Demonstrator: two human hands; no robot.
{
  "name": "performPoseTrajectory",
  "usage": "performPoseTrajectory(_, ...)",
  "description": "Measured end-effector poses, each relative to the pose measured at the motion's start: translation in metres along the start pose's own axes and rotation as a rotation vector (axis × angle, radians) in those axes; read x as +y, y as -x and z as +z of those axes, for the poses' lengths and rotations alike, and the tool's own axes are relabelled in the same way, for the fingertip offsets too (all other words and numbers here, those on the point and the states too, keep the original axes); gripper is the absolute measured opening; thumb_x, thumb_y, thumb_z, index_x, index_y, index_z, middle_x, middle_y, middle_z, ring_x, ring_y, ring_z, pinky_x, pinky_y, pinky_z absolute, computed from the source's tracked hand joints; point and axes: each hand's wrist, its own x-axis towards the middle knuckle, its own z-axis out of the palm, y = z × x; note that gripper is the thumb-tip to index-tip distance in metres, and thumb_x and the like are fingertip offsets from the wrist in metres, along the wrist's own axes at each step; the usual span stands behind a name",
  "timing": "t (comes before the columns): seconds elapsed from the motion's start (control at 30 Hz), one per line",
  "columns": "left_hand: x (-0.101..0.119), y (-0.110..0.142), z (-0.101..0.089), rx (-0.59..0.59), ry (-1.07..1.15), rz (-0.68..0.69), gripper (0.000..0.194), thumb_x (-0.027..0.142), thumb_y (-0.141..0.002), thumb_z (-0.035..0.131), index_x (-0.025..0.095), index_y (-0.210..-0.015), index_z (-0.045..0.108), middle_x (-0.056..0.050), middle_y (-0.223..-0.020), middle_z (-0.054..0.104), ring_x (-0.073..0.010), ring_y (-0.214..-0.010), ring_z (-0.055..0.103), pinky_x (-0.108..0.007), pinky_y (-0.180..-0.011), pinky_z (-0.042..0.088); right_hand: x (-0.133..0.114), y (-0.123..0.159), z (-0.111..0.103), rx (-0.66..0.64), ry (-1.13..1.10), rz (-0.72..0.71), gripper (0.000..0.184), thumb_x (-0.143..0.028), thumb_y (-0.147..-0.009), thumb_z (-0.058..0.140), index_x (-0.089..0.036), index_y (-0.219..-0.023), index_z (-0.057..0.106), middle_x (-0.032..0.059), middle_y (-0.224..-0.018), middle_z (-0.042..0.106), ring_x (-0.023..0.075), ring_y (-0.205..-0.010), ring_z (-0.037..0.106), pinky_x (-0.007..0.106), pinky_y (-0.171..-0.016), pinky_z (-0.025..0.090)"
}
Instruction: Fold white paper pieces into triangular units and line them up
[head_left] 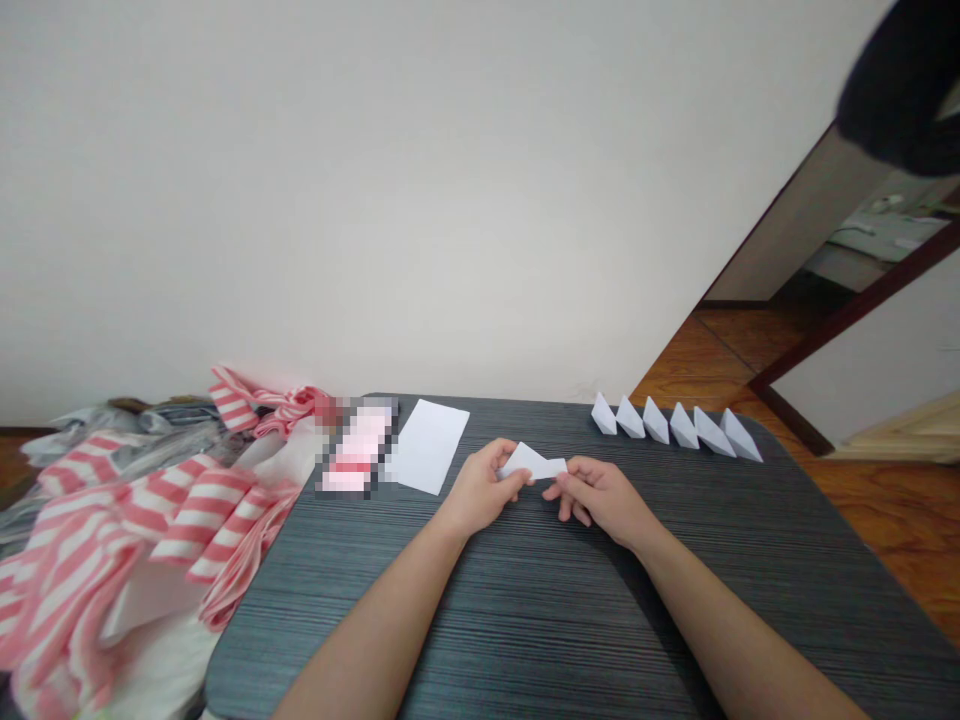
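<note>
Between my two hands is a small piece of folded white paper (531,463), with a peak near its left side and a narrow strip running to the right. My left hand (486,486) pinches its left part between thumb and fingers. At the right tip, my right hand (598,494) grips the paper between thumb and index finger, its other fingers loosely curled below. Both hands are just above the dark table (510,620). To the left of my left hand lies a stack or sheet of flat white paper (433,447).
Several folded white paper boats (683,426) stand in a row at the table's back right. A pixelated pink and white item (358,450) lies at the back left. Red-and-white striped cloth (187,500) is heaped beyond the left edge. A wall (450,200) rises behind.
</note>
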Motion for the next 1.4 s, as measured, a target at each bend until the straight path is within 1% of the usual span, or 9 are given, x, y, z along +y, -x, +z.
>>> performPoseTrajectory(0.1,0.0025,0.0011,0.0009,-0.024,-0.015,0.002,0.023,0.03,-0.077,0.057,0.016,-0.095,0.055,-0.003,-0.077,0.064,-0.0074,-0.051,0.052,-0.019,-0.05,0.038,-0.0008,0.0003,0.0021,-0.023,0.069,-0.014,0.025,-0.038,-0.08,0.055,-0.014,-0.083,0.06,0.0054,-0.069,0.069,0.0062,-0.036,0.046,0.019,-0.033,0.029)
performPoseTrajectory(0.33,0.0017,0.0021,0.0046,-0.051,-0.047,0.022,0.023,0.03,-0.078,0.056,0.017,-0.096,0.054,-0.002,-0.077,0.064,-0.0084,-0.054,0.053,-0.02,-0.051,0.038,0.0021,-0.0016,0.0043,-0.017,0.118,-0.038,0.018,-0.032,-0.081,0.055,-0.015,-0.075,0.057,0.0037,-0.066,0.067,0.0107,-0.047,0.058,0.02,-0.043,0.039)
performPoseTrajectory(0.5,0.0019,0.0025,0.0049,-0.065,-0.083,0.031,0.021,0.029,-0.079,0.055,0.017,-0.095,0.054,-0.002,-0.077,0.063,-0.0087,-0.055,0.053,-0.019,-0.049,0.038,-0.0008,-0.0012,0.007,-0.005,0.15,-0.044,0.018,-0.032,-0.081,0.054,-0.016,-0.073,0.057,0.0017,-0.06,0.065,0.0101,-0.045,0.056,0.019,-0.042,0.039)
performPoseTrajectory(0.6,0.0029,0.0029,0.0053,-0.088,-0.076,0.033,0.02,0.029,-0.079,0.055,0.017,-0.095,0.053,-0.002,-0.078,0.063,-0.0086,-0.054,0.053,-0.019,-0.049,0.039,-0.0006,-0.0012,0.0076,-0.011,0.151,-0.053,0.018,-0.032,-0.081,0.055,-0.016,-0.073,0.057,0.0025,-0.063,0.066,0.0113,-0.049,0.059,0.021,-0.046,0.043)
performPoseTrajectory(0.7,0.0025,0.0028,0.0054,-0.074,-0.097,0.026,0.02,0.03,-0.079,0.055,0.017,-0.094,0.053,-0.002,-0.078,0.063,-0.0087,-0.053,0.054,-0.02,-0.05,0.039,0.0016,-0.0021,0.0069,-0.009,0.149,-0.057,0.018,-0.033,-0.081,0.054,-0.016,-0.074,0.056,0.0033,-0.067,0.067,0.0123,-0.051,0.06,0.022,-0.05,0.045)
performPoseTrajectory(0.87,0.0014,0.0022,0.0045,-0.039,-0.147,0.037,0.022,0.032,-0.078,0.055,0.017,-0.095,0.055,-0.002,-0.079,0.063,-0.0096,-0.056,0.055,-0.02,-0.052,0.04,0.0051,-0.0046,0.0058,0.004,0.144,-0.063,0.019,-0.033,-0.081,0.053,-0.016,-0.075,0.056,0.0036,-0.067,0.068,0.0122,-0.051,0.06,0.022,-0.05,0.045)
performPoseTrajectory(1.07,0.0053,0.0037,0.0037,-0.065,-0.147,0.061,0.019,0.024,-0.078,0.054,0.017,-0.095,0.056,-0.002,-0.084,0.064,-0.0106,-0.062,0.056,-0.02,-0.056,0.041,0.0006,-0.0035,0.0074,-0.03,0.165,-0.058,0.017,-0.031,-0.08,0.055,-0.016,-0.076,0.058,0.0042,-0.069,0.068,0.0123,-0.052,0.06,0.023,-0.052,0.045)
performPoseTrajectory(1.23,0.0071,0.0039,0.0037,-0.082,-0.137,0.06,0.019,0.026,-0.078,0.054,0.017,-0.095,0.057,-0.002,-0.081,0.063,-0.0104,-0.06,0.056,-0.021,-0.056,0.041,-0.0014,-0.0018,0.0071,-0.033,0.144,-0.063,0.017,-0.032,-0.081,0.054,-0.015,-0.079,0.06,0.0043,-0.07,0.068,0.0124,-0.052,0.059,0.024,-0.053,0.046)
performPoseTrajectory(1.4,0.0016,0.0011,0.0014,-0.008,-0.111,0.04,0.022,0.032,-0.078,0.056,0.018,-0.095,0.056,0.0,-0.074,0.062,-0.0102,-0.057,0.056,-0.02,-0.054,0.04,0.0026,-0.0034,0.0044,0.003,0.115,-0.045,0.018,-0.032,-0.082,0.054,-0.015,-0.079,0.059,0.0052,-0.07,0.068,0.0117,-0.05,0.058,0.022,-0.049,0.042)
